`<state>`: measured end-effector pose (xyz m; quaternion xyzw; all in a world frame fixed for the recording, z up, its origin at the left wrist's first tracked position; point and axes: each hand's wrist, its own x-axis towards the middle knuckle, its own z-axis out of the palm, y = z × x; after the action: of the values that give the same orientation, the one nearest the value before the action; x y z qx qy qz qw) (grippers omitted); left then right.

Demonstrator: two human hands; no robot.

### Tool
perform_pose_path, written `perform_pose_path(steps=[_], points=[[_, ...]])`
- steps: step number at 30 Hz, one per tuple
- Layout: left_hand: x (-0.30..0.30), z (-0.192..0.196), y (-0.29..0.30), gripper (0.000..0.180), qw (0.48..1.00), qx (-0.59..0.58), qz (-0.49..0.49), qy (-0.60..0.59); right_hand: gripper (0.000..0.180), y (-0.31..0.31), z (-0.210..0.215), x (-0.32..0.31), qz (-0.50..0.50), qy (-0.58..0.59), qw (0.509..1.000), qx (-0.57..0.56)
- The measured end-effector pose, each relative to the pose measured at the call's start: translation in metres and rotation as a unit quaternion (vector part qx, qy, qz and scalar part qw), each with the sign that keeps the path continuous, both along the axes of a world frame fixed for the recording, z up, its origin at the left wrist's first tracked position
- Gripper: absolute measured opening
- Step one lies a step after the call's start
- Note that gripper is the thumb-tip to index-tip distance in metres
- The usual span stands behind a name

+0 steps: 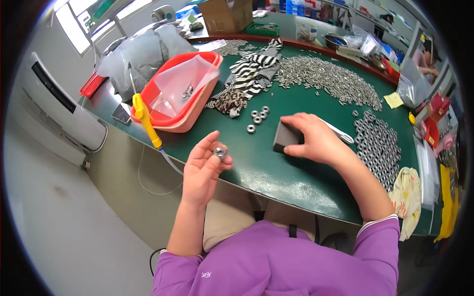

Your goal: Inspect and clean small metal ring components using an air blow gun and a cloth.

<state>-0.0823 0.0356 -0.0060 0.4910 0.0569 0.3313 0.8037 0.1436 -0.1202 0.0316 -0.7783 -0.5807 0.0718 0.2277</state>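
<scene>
A small factory assembly workshop: a green-topped workbench (pixel 296 167) carries heaps of small metal screws (pixel 326 76) and rows of metal nuts (pixel 377 145), with cardboard boxes (pixel 227 15) and stacked blue crates (pixel 296 7) beyond its far edge.

Five loose metal bearings (pixel 257 118) lie on the table, perhaps one more in the left hand (pixel 205 167), beside one dark block (pixel 286 136).

Scene evenly and brightly lit. Daylight enters through the window (pixel 94 22) at upper left, overexposed to white. Soft glare lies on the green table (pixel 276 172) near its front edge. Shadows faint. Heavy fisheye bending and black vignette at the rim; far background soft.
</scene>
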Motion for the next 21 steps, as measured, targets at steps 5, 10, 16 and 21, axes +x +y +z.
perform_pose_path(steps=[5, 10, 16, 21], points=[[-0.057, -0.014, 0.05, 0.029, 0.988, -0.114, 0.084, -0.068, 0.063, 0.008, 0.013, -0.032, 0.01, -0.054, 0.989, 0.137], [-0.104, -0.019, 0.084, 0.025, 0.956, -0.234, 0.064, -0.162, 0.051, 0.052, 0.042, -0.089, 0.218, 0.047, 0.963, 0.153], [-0.112, -0.014, 0.086, 0.02, 0.926, -0.291, 0.011, -0.239, 0.072, 0.198, 0.036, -0.152, 0.188, 0.0, 0.961, 0.201], [-0.126, -0.017, 0.095, 0.021, 0.892, -0.345, -0.003, -0.292, 0.068, 0.269, 0.028, -0.157, 0.077, 0.096, 0.992, 0.018]])
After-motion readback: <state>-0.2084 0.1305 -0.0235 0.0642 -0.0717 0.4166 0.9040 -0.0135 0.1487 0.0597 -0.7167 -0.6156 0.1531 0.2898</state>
